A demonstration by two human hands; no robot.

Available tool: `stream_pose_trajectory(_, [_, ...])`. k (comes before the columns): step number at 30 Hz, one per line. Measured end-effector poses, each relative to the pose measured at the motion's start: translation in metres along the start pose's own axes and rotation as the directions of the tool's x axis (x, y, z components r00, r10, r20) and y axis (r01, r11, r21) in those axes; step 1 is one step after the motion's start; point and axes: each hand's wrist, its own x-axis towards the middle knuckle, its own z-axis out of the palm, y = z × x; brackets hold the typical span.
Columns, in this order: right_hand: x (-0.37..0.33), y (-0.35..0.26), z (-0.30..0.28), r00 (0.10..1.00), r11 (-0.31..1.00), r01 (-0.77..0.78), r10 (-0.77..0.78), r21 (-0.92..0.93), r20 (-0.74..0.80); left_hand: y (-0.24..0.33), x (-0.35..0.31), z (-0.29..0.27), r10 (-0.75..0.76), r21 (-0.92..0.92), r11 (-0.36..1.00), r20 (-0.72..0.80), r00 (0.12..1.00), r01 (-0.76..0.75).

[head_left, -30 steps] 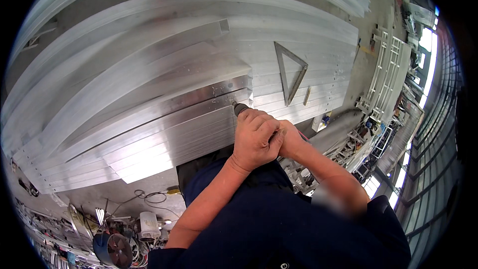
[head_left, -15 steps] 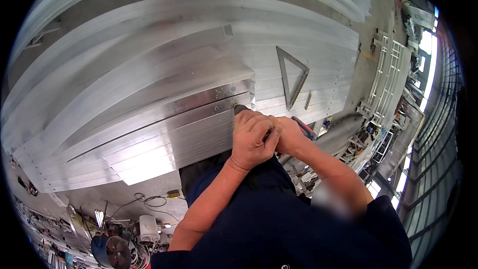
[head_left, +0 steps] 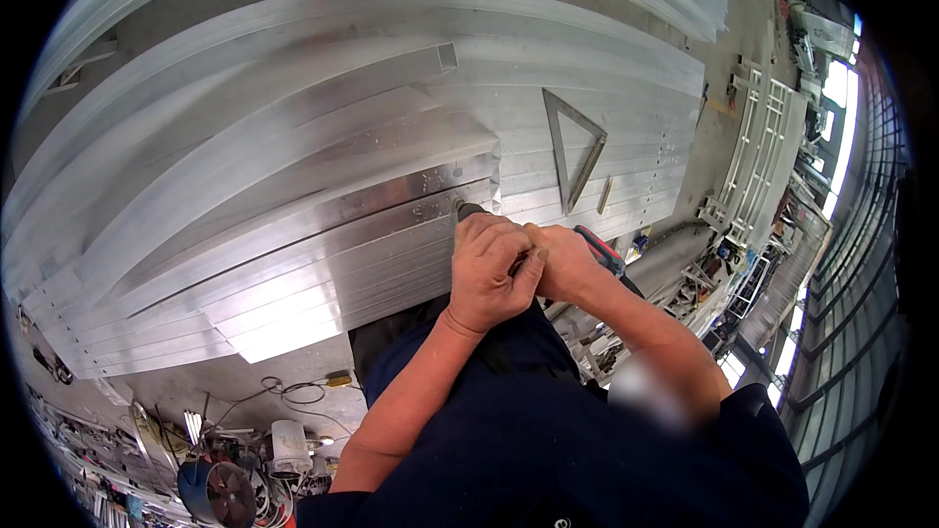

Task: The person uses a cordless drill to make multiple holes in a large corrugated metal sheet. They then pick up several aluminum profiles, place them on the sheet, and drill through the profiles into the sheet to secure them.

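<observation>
Both my hands are closed round a power drill, whose dark chuck points at a shiny metal profile. My left hand wraps the front of the drill, just behind the chuck. Behind it, my right hand grips the rear part, and a red and dark piece of the tool sticks out beyond that hand. Most of the drill's body is hidden by my fingers. The bit's tip meets the profile near its right end, among scattered metal chips. A drilled-looking round mark shows on the neighbouring profile.
A metal triangle square and a short metal strip lie on the silver profiles to the right. A rectangular tube rests farther back. White frames stand at the right; a fan, a bucket and cables are at lower left.
My hands and the drill have shifted very slightly left. More chips seem to lie beside the bit; the grip is the same.
</observation>
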Motion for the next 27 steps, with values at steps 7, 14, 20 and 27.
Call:
stream_pose_trajectory(7, [0.003, 0.000, -0.007, 1.000, 1.000, 0.010, -0.010, 0.011, 0.013, 0.001, 0.005, 0.000, -0.016, 0.010, 1.000, -0.002, 1.000, 0.016])
stream_pose_trajectory(14, [0.001, 0.000, -0.007, 1.000, 0.999, 0.010, -0.010, 0.052, 0.005, 0.001, 0.007, 0.000, 0.016, -0.008, 1.000, 0.002, 1.000, -0.016])
stream_pose_trajectory(20, [0.003, 0.010, 0.016, 0.998, 0.999, 0.028, -0.026, 0.034, -0.051, -0.001, 0.002, -0.001, 0.018, -0.011, 1.000, 0.021, 1.000, -0.018])
stream_pose_trajectory(27, [0.002, 0.006, 0.015, 0.999, 1.000, 0.009, -0.009, 0.015, -0.033, -0.003, -0.001, 0.000, 0.049, -0.004, 0.999, 0.016, 0.999, -0.049])
